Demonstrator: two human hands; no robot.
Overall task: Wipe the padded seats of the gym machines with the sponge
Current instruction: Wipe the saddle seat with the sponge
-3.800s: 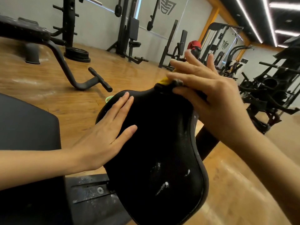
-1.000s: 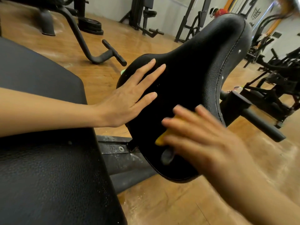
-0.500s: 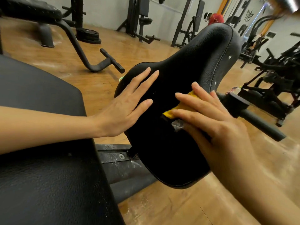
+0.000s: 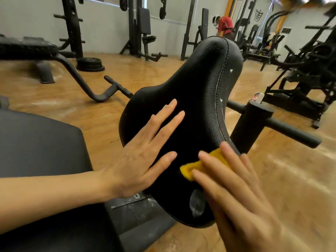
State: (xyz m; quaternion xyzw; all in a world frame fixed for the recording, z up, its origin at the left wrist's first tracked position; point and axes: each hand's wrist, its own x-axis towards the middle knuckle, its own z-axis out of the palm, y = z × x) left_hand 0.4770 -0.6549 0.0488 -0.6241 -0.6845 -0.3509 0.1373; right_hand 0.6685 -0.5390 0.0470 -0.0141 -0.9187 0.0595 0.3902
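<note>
A black padded seat (image 4: pixel 200 84), saddle-shaped and tilted upward, fills the middle of the head view. My left hand (image 4: pixel 143 157) lies flat on its left side with straight, spread fingers. My right hand (image 4: pixel 234 190) presses a yellow sponge (image 4: pixel 201 165) against the seat's lower right part with straight fingers; most of the sponge is hidden under them. A wet smear (image 4: pixel 196 202) shows on the seat below the sponge, and small white marks dot its right edge.
A second black pad (image 4: pixel 40 146) lies at lower left, joined by a dusty metal frame (image 4: pixel 136 210). A black post with a side bar (image 4: pixel 254 124) stands right of the seat. Benches, racks and weight plates (image 4: pixel 90 64) stand on the wooden floor; a person in red (image 4: pixel 224 24) is far back.
My right hand and the sponge have slid down and toward me along the seat's right side. The left hand stays flat on the seat. The camera view has lifted slightly.
</note>
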